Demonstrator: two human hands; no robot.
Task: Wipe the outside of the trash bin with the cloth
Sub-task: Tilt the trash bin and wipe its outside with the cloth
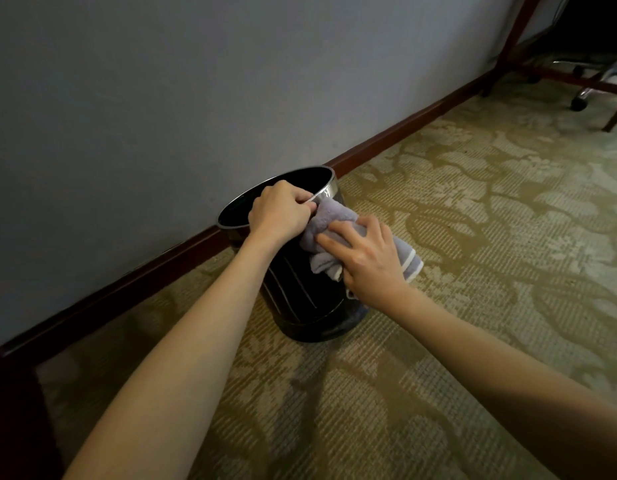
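The left hand [279,211] is gripping the trash bin [300,289] by its rim. The right hand [366,258] is pressing the cloth [329,216] against the bin's side, fingers spread flat.

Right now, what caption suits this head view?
Left hand grips the bin rim; right hand presses the cloth against it.

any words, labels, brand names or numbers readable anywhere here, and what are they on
None: no readable text shows anywhere in this view.
Trash bin: thin pale vertical stripes and a shiny metal rim, no label or brand visible.
Cloth: plain lilac with a white edge band, no tag or print showing.
Wall, carpet: the wall is bare, the carpet bears only a pattern, no signs or numbers.
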